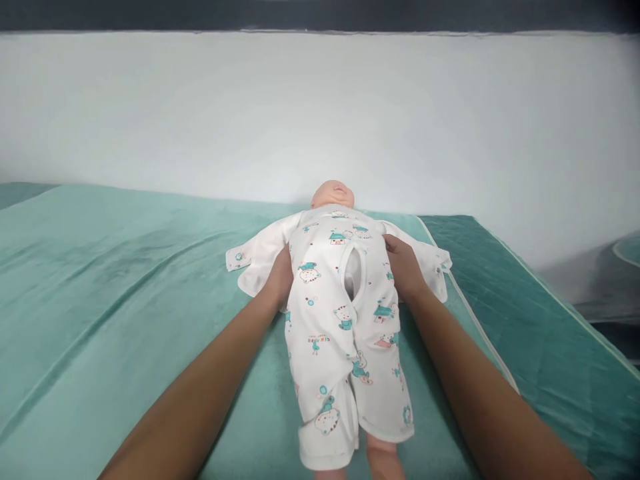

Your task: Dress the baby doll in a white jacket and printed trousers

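A baby doll [334, 193] lies on its back, its head toward the wall and its feet toward me. It wears a white long-sleeved baby shirt [267, 247], arms spread to both sides. White baby pants [325, 313] with teal and pink animal prints cover its trunk and legs, pulled high up the body; an open slit shows at the crotch. My left hand [283, 275] is against the left side of the pants, its fingers hidden behind the cloth. On the opposite side, my right hand [403, 263] has bent fingers closed at the edge of the pants near the waist.
The doll rests on a light green sheet [125, 300] with long creases. A darker green quilted cover [550, 347] lies to the right, beyond a pale edging strip. Behind the bed rises a white wall [200, 120] with a dark band along its top.
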The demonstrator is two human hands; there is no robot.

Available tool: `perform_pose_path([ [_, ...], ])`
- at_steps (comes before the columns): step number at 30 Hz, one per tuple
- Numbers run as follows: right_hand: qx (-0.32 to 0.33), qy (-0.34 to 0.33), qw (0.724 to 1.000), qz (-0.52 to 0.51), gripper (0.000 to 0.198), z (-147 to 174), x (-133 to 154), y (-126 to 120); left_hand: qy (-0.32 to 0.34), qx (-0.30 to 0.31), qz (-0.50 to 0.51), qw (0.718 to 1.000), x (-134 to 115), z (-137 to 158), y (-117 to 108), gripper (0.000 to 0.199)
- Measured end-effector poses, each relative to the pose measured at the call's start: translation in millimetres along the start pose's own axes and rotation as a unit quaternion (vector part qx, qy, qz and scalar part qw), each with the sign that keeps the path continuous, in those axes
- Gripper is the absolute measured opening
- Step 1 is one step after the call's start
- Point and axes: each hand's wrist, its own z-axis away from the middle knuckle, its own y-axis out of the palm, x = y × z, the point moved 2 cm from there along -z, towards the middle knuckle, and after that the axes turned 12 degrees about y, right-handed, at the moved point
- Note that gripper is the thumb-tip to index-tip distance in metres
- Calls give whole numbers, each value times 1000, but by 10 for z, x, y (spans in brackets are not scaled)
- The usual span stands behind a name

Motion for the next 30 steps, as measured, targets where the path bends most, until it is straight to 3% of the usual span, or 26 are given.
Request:
perform_pose_path([
  [5,-43,-39,998,-18,20,-40,0,-35,-75,-31,50,995,-110,10,6,30],
  [8,-29,-94,995,-14,16,-51,27,-34,-167,-17,114,979,-133,6,14,32],
  [11,-2,-115,993,-6,17,-57,71,-24,-211,9,135,968,-147,-1,-18,36],
  [15,42,-96,994,-9,20,-106,133,7,-135,2,-26,990,-156,-66,-194,35],
  [18,73,-79,994,2,18,-166,178,37,-55,-72,-176,980,-203,-192,-313,29],
  [20,98,-60,993,0,18,-203,202,53,-9,-75,-202,976,-255,-318,-302,28],
  [23,140,-55,989,5,21,-252,248,56,43,31,-186,981,-335,-534,-176,28],
  [25,166,-104,980,35,20,-286,294,49,58,100,-179,977,-374,-656,-100,28],
  [28,187,-204,958,78,18,-351,349,47,63,157,-187,968,-411,-793,-49,24],
  [30,176,-215,957,81,19,-413,353,58,65,188,-204,959,-419,-862,-30,19],
])
